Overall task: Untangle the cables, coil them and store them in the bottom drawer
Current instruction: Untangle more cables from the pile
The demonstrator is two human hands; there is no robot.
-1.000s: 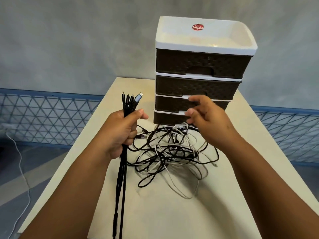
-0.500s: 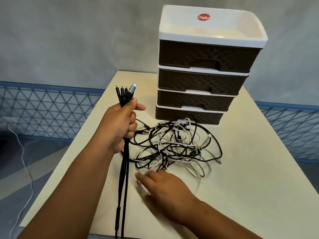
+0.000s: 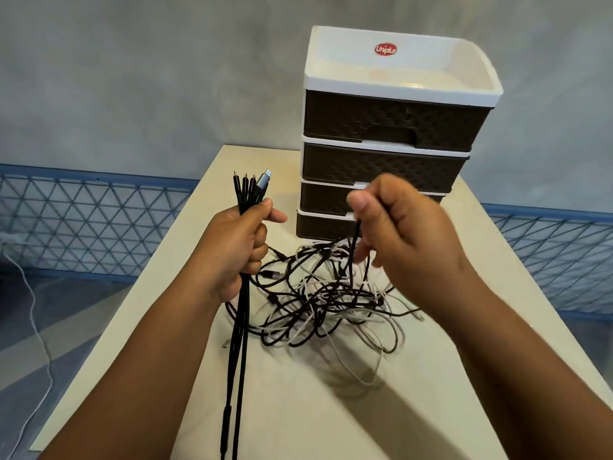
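Cable tangle (image 3: 326, 298) on tabletop (image 3: 331, 410) before closed bottom drawer (image 3: 323, 225); left hand (image 3: 234, 250) grips freed bundle (image 3: 243, 313), right hand (image 3: 404, 234) pinches one black strand (image 3: 352, 252); risk: pulling tightens knots, drags heap.

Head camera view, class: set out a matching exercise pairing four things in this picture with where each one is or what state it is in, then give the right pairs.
Things:
1. left hand
2. right hand
3. tangled pile of black and white cables
4. brown bottom drawer of the white-framed plastic drawer unit

States:
A. closed
B. lies loose on the cream table
C. grips a straightened bundle of black cables, plugs upward
D. pinches one black cable rising from the pile

Pairs: 1-C, 2-D, 3-B, 4-A
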